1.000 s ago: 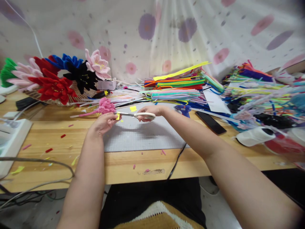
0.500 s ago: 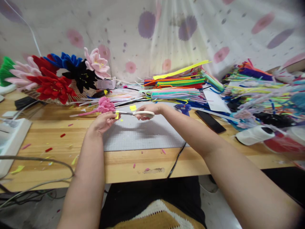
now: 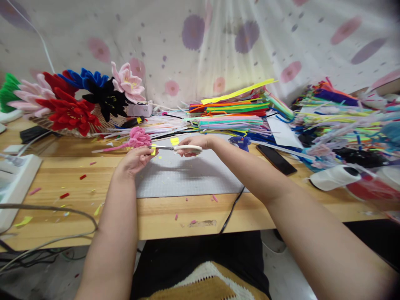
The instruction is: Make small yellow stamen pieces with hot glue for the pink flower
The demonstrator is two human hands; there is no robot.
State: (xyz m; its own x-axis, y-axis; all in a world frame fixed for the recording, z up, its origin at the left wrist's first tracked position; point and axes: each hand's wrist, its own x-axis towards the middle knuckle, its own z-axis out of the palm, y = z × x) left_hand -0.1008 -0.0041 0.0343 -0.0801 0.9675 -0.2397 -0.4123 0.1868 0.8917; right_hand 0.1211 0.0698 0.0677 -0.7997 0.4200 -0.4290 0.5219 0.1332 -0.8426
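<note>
My left hand (image 3: 136, 160) is closed, pinching a small piece of yellow paper (image 3: 153, 150) between thumb and fingers. In my right hand (image 3: 196, 143) are scissors with white handles (image 3: 191, 148); their blades point left and meet the yellow paper. Just beyond my left fingers lies a pink fuzzy flower (image 3: 139, 137), its stem stretching left over the table. Both hands are above a grey cutting mat (image 3: 187, 183). Another yellow piece (image 3: 174, 141) rests on the mat behind the scissors.
Fuzzy flowers (image 3: 71, 114) stand at back left. Bundles of coloured pipe cleaners (image 3: 231, 109) lie along the back. A blue glue gun (image 3: 240, 142), a phone (image 3: 276, 159) and a white roll (image 3: 333, 177) are on the right. A power strip (image 3: 21, 187) sits at left; scraps litter the wooden table (image 3: 78, 166).
</note>
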